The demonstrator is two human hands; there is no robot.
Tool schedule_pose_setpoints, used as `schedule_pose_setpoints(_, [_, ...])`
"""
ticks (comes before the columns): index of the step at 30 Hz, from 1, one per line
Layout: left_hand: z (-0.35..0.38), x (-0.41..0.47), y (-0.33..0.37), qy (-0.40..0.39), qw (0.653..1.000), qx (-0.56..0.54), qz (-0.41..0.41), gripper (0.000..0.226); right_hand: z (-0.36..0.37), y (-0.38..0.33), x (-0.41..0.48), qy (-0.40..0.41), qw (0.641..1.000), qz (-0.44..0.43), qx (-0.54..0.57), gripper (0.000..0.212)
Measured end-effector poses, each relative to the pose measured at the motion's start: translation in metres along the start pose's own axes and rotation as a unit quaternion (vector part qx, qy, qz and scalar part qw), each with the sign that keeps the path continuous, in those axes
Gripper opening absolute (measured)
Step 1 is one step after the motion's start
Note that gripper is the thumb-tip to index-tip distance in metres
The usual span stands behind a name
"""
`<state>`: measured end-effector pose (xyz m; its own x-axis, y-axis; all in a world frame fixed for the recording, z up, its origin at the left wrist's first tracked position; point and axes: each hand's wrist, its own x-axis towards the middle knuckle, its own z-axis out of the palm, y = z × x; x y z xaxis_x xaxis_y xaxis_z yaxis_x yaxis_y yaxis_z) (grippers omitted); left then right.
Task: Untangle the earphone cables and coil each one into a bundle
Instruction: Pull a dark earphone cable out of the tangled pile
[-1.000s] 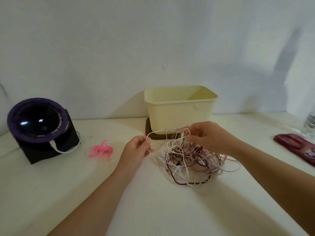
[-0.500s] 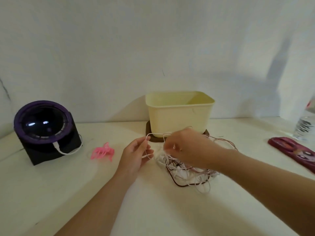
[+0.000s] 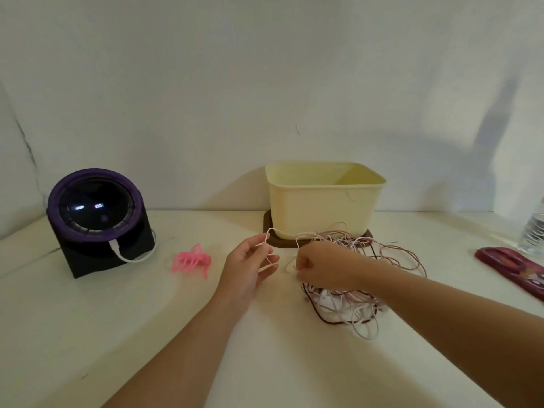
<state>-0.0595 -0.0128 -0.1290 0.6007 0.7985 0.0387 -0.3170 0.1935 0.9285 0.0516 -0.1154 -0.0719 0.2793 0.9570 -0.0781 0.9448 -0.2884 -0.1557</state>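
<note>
Tangled earphone cables (image 3: 362, 290), white, pink and dark brown, lie heaped before the cream tub (image 3: 321, 201). Left hand (image 3: 247, 269) pinches a white strand; right hand (image 3: 323, 266) grips the heap's near-left edge.

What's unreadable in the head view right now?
- Tangled pile of white, pink and dark earphone cables: number of separate cables unclear; right hand covers part.
- Clear plastic bottle: cut by right edge.
- Cream plastic tub: bottom hidden behind its front wall.
- Left hand: pinches white strand; earbuds too small.
</note>
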Motion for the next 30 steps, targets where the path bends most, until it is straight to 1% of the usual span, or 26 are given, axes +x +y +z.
schedule_pose_setpoints(3, [0.001, 0.002, 0.013, 0.022, 0.999, -0.042, 0.007, 0.014, -0.027, 0.004, -0.005, 0.071, 0.993, -0.005, 0.091, 0.014])
schedule_pose_setpoints(6, [0.004, 0.004, 0.03, 0.035, 0.999, -0.017, 0.027, 0.014, -0.061, 0.006, -0.01, 0.129, 0.981, -0.027, 0.145, 0.01])
schedule_pose_setpoints(9, [0.01, 0.006, 0.048, 0.03, 0.995, 0.09, 0.043, 0.014, -0.096, 0.006, -0.015, 0.198, 0.966, -0.046, 0.162, 0.009])
schedule_pose_setpoints(11, [0.015, 0.008, 0.067, 0.019, 0.982, 0.173, 0.07, 0.013, -0.119, 0.008, -0.019, 0.25, 0.952, -0.06, 0.166, 0.011])
schedule_pose_setpoints(13, [0.023, 0.011, 0.09, 0.007, 0.966, 0.235, 0.107, 0.012, -0.138, 0.007, -0.024, 0.283, 0.941, -0.068, 0.173, 0.011])
schedule_pose_setpoints(15, [0.035, 0.013, 0.116, -0.024, 0.948, 0.279, 0.15, 0.015, -0.155, 0.006, -0.028, 0.309, 0.929, -0.073, 0.189, 0.01])
schedule_pose_setpoints(17, [0.052, 0.012, 0.141, -0.089, 0.931, 0.301, 0.184, 0.022, -0.169, 0.006, -0.031, 0.31, 0.92, -0.085, 0.223, 0.009])
schedule_pose_setpoints(19, [0.073, 0.01, 0.162, -0.156, 0.91, 0.327, 0.201, 0.029, -0.182, 0.004, -0.034, 0.302, 0.913, -0.1, 0.255, 0.009])
schedule_pose_setpoints(20, [0.085, 0.011, 0.171, -0.177, 0.899, 0.345, 0.203, 0.028, -0.188, 0.004, -0.035, 0.308, 0.909, -0.105, 0.261, 0.009])
schedule_pose_setpoints(21, [0.096, 0.011, 0.177, -0.183, 0.891, 0.36, 0.205, 0.022, -0.194, 0.006, -0.036, 0.317, 0.905, -0.107, 0.261, 0.009])
schedule_pose_setpoints(22, [0.104, 0.012, 0.183, -0.175, 0.893, 0.36, 0.204, 0.015, -0.199, 0.008, -0.036, 0.329, 0.902, -0.106, 0.259, 0.009])
schedule_pose_setpoints(23, [0.114, 0.014, 0.189, -0.16, 0.902, 0.344, 0.207, 0.014, -0.205, 0.012, -0.037, 0.346, 0.898, -0.103, 0.253, 0.009])
schedule_pose_setpoints(26, [0.128, 0.022, 0.205, -0.107, 0.944, 0.238, 0.202, 0.024, -0.217, 0.028, -0.035, 0.395, 0.887, -0.08, 0.226, 0.01])
schedule_pose_setpoints(30, [0.135, 0.026, 0.234, -0.034, 0.959, 0.158, 0.234, 0.028, -0.22, 0.059, -0.034, 0.436, 0.888, -0.012, 0.145, 0.012])
